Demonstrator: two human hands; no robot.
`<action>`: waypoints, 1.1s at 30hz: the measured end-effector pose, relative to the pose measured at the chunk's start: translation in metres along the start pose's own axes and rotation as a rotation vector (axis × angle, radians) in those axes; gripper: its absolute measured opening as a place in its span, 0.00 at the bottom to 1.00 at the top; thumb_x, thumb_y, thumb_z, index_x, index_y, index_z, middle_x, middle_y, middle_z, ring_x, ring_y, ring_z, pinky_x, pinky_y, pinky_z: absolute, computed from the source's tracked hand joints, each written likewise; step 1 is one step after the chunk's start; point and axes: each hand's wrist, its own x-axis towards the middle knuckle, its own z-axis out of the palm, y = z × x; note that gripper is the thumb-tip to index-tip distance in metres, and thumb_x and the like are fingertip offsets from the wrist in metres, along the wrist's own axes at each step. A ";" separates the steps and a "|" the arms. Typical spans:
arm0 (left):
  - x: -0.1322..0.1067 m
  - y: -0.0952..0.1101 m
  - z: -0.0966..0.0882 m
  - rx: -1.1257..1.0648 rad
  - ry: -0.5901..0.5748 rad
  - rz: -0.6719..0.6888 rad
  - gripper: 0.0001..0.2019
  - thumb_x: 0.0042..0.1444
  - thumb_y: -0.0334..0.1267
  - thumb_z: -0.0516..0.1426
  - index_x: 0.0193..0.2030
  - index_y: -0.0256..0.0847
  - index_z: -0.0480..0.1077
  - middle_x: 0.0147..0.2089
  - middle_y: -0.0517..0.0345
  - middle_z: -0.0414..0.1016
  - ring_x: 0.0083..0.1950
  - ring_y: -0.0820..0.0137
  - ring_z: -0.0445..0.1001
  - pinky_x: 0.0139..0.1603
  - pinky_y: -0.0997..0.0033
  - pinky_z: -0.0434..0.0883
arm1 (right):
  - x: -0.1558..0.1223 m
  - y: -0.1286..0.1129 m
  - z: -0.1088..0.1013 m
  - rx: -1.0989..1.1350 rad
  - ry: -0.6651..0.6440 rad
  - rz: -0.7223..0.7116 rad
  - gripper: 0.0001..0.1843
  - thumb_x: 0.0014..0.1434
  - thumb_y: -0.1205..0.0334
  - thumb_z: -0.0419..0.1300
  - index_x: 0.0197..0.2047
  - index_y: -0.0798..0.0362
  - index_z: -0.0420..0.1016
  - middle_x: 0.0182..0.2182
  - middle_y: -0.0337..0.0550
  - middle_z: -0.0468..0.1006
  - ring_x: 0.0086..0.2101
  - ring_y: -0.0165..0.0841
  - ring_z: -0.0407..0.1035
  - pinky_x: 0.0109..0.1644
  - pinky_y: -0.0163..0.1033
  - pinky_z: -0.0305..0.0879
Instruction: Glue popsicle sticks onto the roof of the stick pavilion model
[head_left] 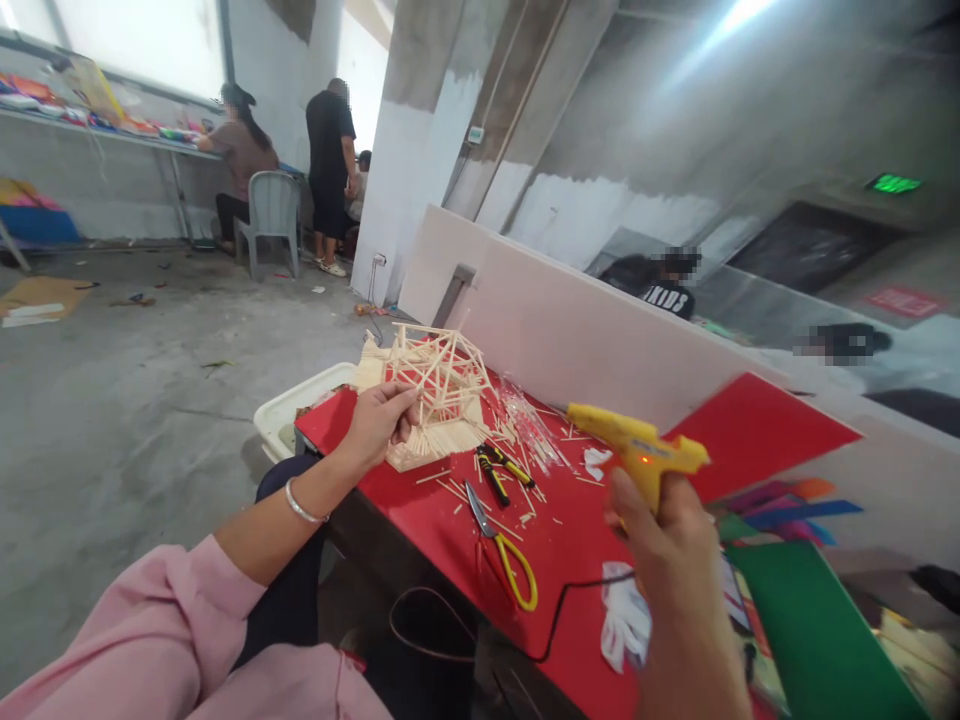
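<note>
My right hand is closed around the handle of a yellow hot glue gun, raised over the red tabletop, its nozzle pointing left. A small orange light glows on the gun. The fingers of my left hand are pinched on a thin wooden stick at the near side of an open stick frame; whether that stick is joined to the frame cannot be made out. Under the frame lies a base of closely laid sticks. Nearer me are black-and-yellow pliers and scissors with yellow handles.
Loose sticks and clear plastic wrapping litter the red table. A black cord runs past crumpled white tissue. White panels border the far side; a green board lies right. A white bin stands left. Several people are beyond.
</note>
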 end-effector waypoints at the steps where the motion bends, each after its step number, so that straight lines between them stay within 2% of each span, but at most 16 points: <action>1: 0.002 -0.001 -0.001 -0.007 0.000 0.000 0.12 0.46 0.43 0.65 0.29 0.37 0.71 0.17 0.65 0.71 0.10 0.81 0.61 0.10 0.81 0.50 | 0.011 -0.013 0.012 -0.055 -0.009 -0.048 0.25 0.53 0.34 0.58 0.32 0.49 0.67 0.18 0.36 0.69 0.20 0.31 0.64 0.24 0.38 0.60; 3: 0.006 -0.003 -0.002 -0.011 0.006 -0.008 0.11 0.47 0.42 0.64 0.30 0.37 0.71 0.17 0.65 0.71 0.10 0.81 0.61 0.09 0.81 0.49 | 0.034 -0.034 0.037 -0.088 -0.049 -0.137 0.24 0.59 0.36 0.52 0.30 0.49 0.64 0.18 0.36 0.68 0.20 0.31 0.63 0.26 0.38 0.59; 6: 0.012 -0.005 -0.004 -0.004 0.018 -0.020 0.11 0.48 0.42 0.64 0.28 0.37 0.70 0.17 0.65 0.70 0.10 0.81 0.61 0.10 0.80 0.49 | 0.062 -0.054 0.070 -0.150 -0.094 -0.271 0.19 0.63 0.42 0.50 0.34 0.50 0.66 0.22 0.39 0.71 0.23 0.33 0.65 0.29 0.40 0.59; 10: 0.017 -0.005 -0.002 -0.005 0.022 -0.058 0.12 0.49 0.43 0.64 0.26 0.38 0.69 0.17 0.64 0.71 0.10 0.82 0.60 0.10 0.79 0.49 | 0.082 -0.067 0.093 -0.269 -0.152 -0.417 0.18 0.65 0.47 0.48 0.41 0.51 0.69 0.29 0.45 0.75 0.29 0.37 0.68 0.33 0.43 0.60; 14: 0.020 -0.003 0.002 -0.035 0.012 -0.085 0.11 0.49 0.42 0.64 0.27 0.39 0.69 0.18 0.64 0.72 0.10 0.82 0.60 0.10 0.78 0.49 | 0.086 -0.071 0.096 -0.309 -0.195 -0.498 0.18 0.67 0.49 0.45 0.44 0.51 0.70 0.33 0.48 0.75 0.33 0.39 0.69 0.35 0.44 0.60; 17: 0.022 -0.003 0.003 -0.035 0.010 -0.080 0.10 0.50 0.40 0.63 0.26 0.39 0.69 0.18 0.63 0.72 0.10 0.82 0.60 0.10 0.78 0.49 | 0.087 -0.069 0.097 -0.358 -0.189 -0.475 0.18 0.66 0.48 0.47 0.43 0.52 0.70 0.32 0.48 0.75 0.31 0.38 0.68 0.34 0.43 0.58; 22: 0.023 -0.003 0.006 -0.045 0.025 -0.092 0.08 0.51 0.39 0.61 0.25 0.39 0.68 0.18 0.63 0.72 0.10 0.81 0.60 0.10 0.77 0.48 | 0.090 -0.068 0.103 -0.412 -0.139 -0.452 0.21 0.59 0.43 0.57 0.44 0.52 0.70 0.30 0.46 0.75 0.28 0.37 0.66 0.32 0.41 0.55; 29: 0.024 -0.003 0.009 -0.051 0.042 -0.086 0.08 0.49 0.39 0.63 0.26 0.39 0.69 0.17 0.63 0.72 0.09 0.81 0.59 0.10 0.77 0.48 | 0.090 -0.071 0.111 -0.466 -0.074 -0.456 0.21 0.59 0.45 0.57 0.44 0.54 0.70 0.35 0.49 0.76 0.30 0.35 0.65 0.31 0.39 0.50; 33: 0.024 -0.003 0.008 -0.048 0.046 -0.085 0.09 0.49 0.40 0.63 0.25 0.38 0.69 0.17 0.63 0.72 0.09 0.81 0.59 0.10 0.78 0.48 | 0.089 -0.072 0.112 -0.516 -0.036 -0.448 0.19 0.59 0.46 0.56 0.43 0.55 0.70 0.35 0.50 0.74 0.28 0.33 0.61 0.30 0.39 0.47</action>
